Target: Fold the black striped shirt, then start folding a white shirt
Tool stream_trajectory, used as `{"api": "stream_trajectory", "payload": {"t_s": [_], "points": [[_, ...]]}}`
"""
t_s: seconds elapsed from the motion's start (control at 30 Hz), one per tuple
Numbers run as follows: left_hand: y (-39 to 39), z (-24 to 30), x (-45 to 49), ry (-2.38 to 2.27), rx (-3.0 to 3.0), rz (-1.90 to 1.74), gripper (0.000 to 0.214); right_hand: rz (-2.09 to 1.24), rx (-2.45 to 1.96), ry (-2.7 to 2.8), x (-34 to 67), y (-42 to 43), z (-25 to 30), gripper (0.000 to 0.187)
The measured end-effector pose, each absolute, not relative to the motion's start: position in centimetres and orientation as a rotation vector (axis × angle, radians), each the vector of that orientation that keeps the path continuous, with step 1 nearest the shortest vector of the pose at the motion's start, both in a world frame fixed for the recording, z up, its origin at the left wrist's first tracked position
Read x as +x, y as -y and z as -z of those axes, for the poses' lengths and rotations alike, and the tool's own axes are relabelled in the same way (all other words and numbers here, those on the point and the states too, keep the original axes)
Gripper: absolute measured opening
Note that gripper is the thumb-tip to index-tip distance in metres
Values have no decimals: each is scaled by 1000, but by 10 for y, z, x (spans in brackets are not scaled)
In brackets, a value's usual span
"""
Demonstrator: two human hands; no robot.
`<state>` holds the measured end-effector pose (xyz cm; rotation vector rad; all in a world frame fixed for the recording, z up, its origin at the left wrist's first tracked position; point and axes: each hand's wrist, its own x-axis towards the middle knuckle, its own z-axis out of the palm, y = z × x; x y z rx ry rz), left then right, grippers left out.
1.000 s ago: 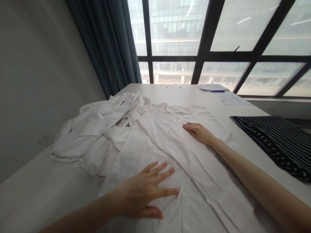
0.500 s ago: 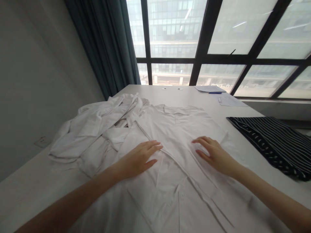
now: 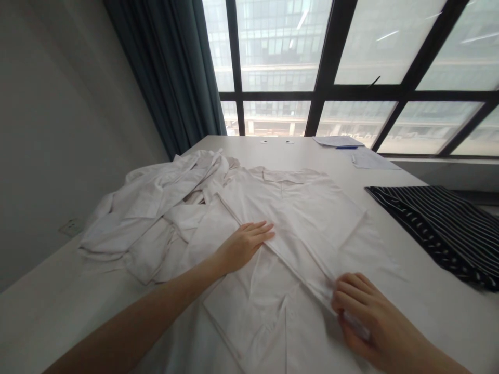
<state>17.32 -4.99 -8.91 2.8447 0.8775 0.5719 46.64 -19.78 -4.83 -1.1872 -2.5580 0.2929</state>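
A white shirt [image 3: 288,208] lies spread on the table in front of me, its collar end toward the window. A long folded edge runs slantwise across its front. My left hand [image 3: 244,244] rests flat on the middle of the shirt, fingers stretched out over that edge. Lower right, my right hand [image 3: 362,311] has its fingers curled and closed on the shirt's fabric, which lifts slightly there. The fingertips of the right hand are partly hidden and a little blurred.
A heap of crumpled white garments [image 3: 144,202] lies to the left, touching the shirt. On the right is a black-and-white striped cloth [image 3: 440,223]. Papers [image 3: 374,160] and a blue pen [image 3: 346,147] lie on the white table [image 3: 241,148] near the window. A dark curtain [image 3: 171,72] hangs behind.
My right hand has moved down toward me and closed on the shirt's fabric. My left hand has slid slightly right and flattened on the shirt.
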Motion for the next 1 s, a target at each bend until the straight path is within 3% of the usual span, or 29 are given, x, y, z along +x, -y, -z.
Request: {"api": "stream_trajectory", "payload": {"t_s": [0.17,0.37,0.6,0.8,1.0], "points": [[51,85,172,-836,2873,-627,52,-225,-1120,2452,477,197,37,15],[51,83,171,-752,2831,-579,50,-509,-1121,2674,477,193,36,18],[59,70,173,-580,2852,-404,62,-247,-1300,2361,493,186,50,15],[73,52,195,-490,2914,-353,46,-158,-1317,2434,482,192,60,37],[61,48,245,-562,2846,-455,33,-218,-1410,2440,479,193,75,42]]}}
